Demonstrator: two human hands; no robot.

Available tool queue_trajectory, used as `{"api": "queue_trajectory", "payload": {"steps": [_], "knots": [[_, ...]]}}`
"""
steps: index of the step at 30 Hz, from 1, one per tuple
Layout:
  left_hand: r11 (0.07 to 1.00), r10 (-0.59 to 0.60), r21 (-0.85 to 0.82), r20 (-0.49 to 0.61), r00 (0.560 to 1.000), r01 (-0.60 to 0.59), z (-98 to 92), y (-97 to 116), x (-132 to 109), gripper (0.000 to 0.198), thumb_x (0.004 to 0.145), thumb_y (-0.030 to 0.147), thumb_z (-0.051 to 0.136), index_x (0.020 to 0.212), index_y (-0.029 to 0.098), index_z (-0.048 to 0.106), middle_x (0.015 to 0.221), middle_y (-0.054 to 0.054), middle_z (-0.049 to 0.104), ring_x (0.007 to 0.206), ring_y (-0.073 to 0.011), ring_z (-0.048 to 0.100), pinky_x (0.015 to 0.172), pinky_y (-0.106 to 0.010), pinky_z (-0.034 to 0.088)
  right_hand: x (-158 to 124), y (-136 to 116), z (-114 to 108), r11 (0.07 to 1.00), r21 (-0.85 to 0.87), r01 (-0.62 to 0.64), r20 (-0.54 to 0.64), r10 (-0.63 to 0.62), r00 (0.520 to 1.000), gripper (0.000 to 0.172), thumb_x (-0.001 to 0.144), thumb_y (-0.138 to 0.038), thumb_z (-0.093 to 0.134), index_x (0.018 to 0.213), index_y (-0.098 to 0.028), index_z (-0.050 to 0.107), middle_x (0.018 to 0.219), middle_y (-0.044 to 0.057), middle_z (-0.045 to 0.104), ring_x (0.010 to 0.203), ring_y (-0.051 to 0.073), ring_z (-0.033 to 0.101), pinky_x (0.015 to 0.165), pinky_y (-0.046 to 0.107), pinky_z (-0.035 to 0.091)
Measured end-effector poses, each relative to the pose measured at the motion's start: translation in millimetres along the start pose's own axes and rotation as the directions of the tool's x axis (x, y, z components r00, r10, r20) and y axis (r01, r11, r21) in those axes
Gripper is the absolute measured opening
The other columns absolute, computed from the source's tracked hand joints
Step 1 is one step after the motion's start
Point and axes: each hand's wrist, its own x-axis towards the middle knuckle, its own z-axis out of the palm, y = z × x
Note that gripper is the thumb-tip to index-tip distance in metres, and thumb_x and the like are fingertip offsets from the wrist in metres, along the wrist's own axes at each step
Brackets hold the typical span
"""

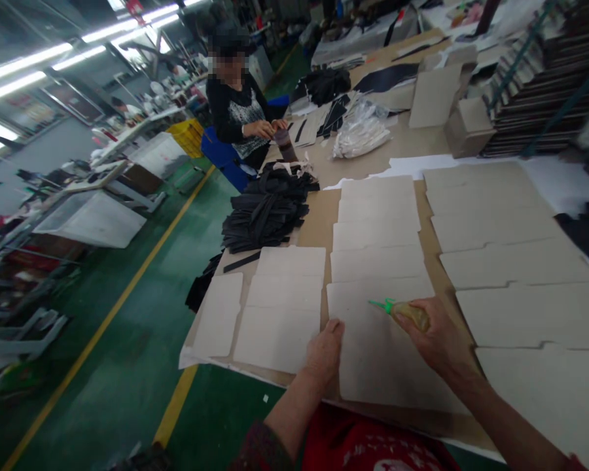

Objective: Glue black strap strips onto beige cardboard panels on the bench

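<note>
My right hand (434, 340) is closed around a small glue bottle (406, 313) with a green nozzle that points left over a pale grey sheet (373, 356) at the table's near edge. On that sheet's left edge rests my left hand (324, 352), fingers bent downward and pressing. Rows of similar grey sheets (377, 232) overlap like shingles across the brown table (319, 222).
A pile of black strips (265, 212) lies at the table's left side. A co-worker (238, 104) stands at the far end handling material. A clear bag of white pieces (360, 134) and cardboard boxes (464, 124) sit farther back. Green floor with a yellow line (103, 327) runs on the left.
</note>
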Motion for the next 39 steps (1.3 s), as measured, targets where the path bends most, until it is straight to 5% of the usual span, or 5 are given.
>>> {"api": "queue_trajectory", "payload": {"steps": [8, 18, 28, 39], "knots": [[0.999, 0.048, 0.000, -0.007, 0.999, -0.048, -5.4, -1, -1, 0.042, 0.094, 0.009, 0.038, 0.133, 0.024, 0.047, 0.141, -0.008, 0.053, 0.100, -0.0211, 0.069, 0.083, -0.033, 0.058, -1, -40, 34, 0.963, -0.070, 0.260, 0.210, -0.241, 0.948, 0.020, 0.094, -0.043, 0.052, 0.100, -0.024, 0.056, 0.098, 0.005, 0.060, 0.086, 0.021, 0.062, 0.070, 0.032, 0.050], [0.994, 0.104, -0.038, 0.009, 0.995, -0.104, -12.0, -7, 2, 0.031, 0.095, 0.013, 0.041, 0.124, 0.020, 0.049, 0.129, -0.010, 0.055, 0.099, -0.0215, 0.069, 0.079, -0.032, 0.058, -2, -60, 48, 0.878, -0.319, 0.356, 0.261, -0.279, 0.924, 0.011, 0.096, -0.032, 0.052, 0.102, -0.024, 0.056, 0.099, 0.004, 0.058, 0.085, 0.020, 0.061, 0.063, 0.029, 0.047], [0.984, 0.166, -0.067, -0.011, 0.986, -0.166, -5.9, -16, 5, 0.032, 0.093, 0.012, 0.043, 0.122, 0.018, 0.051, 0.127, -0.012, 0.056, 0.104, -0.0240, 0.065, 0.083, -0.035, 0.058, -15, -63, 38, 0.874, -0.410, 0.260, 0.241, -0.171, 0.955, 0.020, 0.097, -0.043, 0.049, 0.100, -0.025, 0.056, 0.100, 0.003, 0.058, 0.080, 0.019, 0.062, 0.059, 0.030, 0.047], [0.976, 0.199, -0.089, -0.011, 0.980, -0.200, -4.2, -22, 7, 0.034, 0.090, 0.012, 0.045, 0.123, 0.019, 0.049, 0.128, -0.011, 0.056, 0.105, -0.0230, 0.064, 0.084, -0.033, 0.057, -24, -64, 61, 0.937, -0.301, 0.179, 0.157, -0.136, 0.978, 0.024, 0.096, -0.046, 0.049, 0.102, -0.024, 0.056, 0.103, 0.005, 0.058, 0.089, 0.021, 0.062, 0.065, 0.031, 0.050]]}}
